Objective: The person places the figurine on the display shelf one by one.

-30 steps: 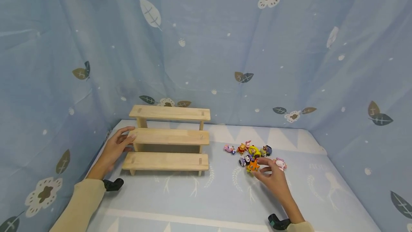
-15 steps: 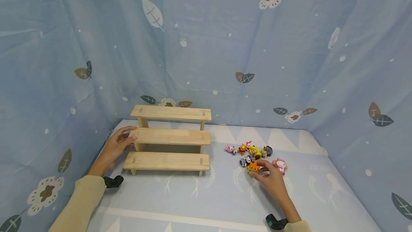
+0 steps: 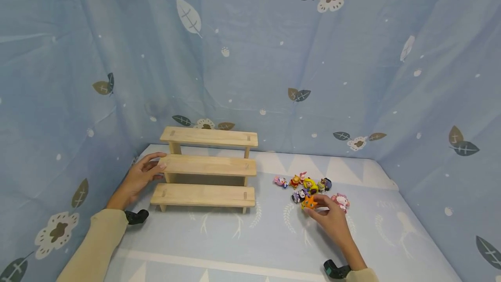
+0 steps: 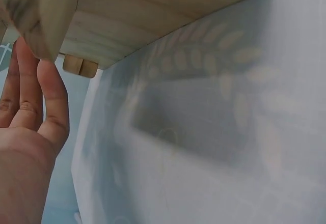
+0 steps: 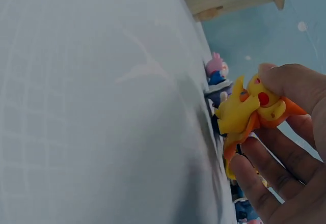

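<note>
A three-step wooden display stand (image 3: 207,164) is at the left of the table. My left hand (image 3: 137,179) grips the left end of its middle board, thumb at the front. In the left wrist view the fingers (image 4: 53,89) reach the board's end, which hides their tips. My right hand (image 3: 330,219) pinches a yellow figurine with an orange hood and cape (image 5: 242,107) between thumb and fingers. In the right wrist view it is tilted, close over the cloth. Right behind it lies a purple, black and white figurine (image 3: 298,195).
Several small figurines lie in a loose group: a pink-and-blue one (image 3: 280,181), an orange bear (image 3: 295,181), a yellow-hooded one (image 3: 310,185) and a dark blue one (image 3: 326,183). A pink-and-white figurine (image 3: 341,201) lies just beyond my right hand. Blue patterned curtains (image 3: 250,55) enclose the cloth-covered table.
The right hand has tipped and slightly lifted the yellow-and-orange figurine, while the pink-and-white one shows more fully than before. The left hand keeps its place on the stand.
</note>
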A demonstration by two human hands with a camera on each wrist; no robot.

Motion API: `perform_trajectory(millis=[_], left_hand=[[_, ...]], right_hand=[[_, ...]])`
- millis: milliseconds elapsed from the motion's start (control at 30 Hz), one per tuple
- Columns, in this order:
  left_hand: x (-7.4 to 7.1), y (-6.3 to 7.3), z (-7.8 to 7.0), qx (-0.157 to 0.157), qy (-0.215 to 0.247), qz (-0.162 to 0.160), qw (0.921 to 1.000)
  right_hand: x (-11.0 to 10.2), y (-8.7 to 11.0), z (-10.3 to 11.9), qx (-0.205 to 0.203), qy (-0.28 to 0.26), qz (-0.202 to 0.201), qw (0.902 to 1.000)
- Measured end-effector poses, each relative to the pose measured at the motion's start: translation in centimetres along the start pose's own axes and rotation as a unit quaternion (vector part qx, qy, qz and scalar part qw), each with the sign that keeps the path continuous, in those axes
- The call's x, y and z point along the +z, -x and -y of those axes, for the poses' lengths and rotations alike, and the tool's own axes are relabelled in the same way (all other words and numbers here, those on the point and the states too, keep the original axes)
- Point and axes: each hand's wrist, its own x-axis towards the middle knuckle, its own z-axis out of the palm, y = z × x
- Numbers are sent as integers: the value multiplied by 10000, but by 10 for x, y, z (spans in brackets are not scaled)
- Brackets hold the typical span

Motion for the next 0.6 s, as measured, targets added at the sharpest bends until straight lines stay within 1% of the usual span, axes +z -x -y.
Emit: perform_trajectory(millis=[167,433,600], left_hand=[[-1,-2,2,30,74,67,9999],[0,-3,5,72,146,42,9999],[0,-4,6,31,162,66,9998]], right_hand=[[-3,2,9,-44,-312,66,9995],[-5,-1,25,-249,-381,-90,9989],[-6,-5,34,-320,-481,-63,9983]])
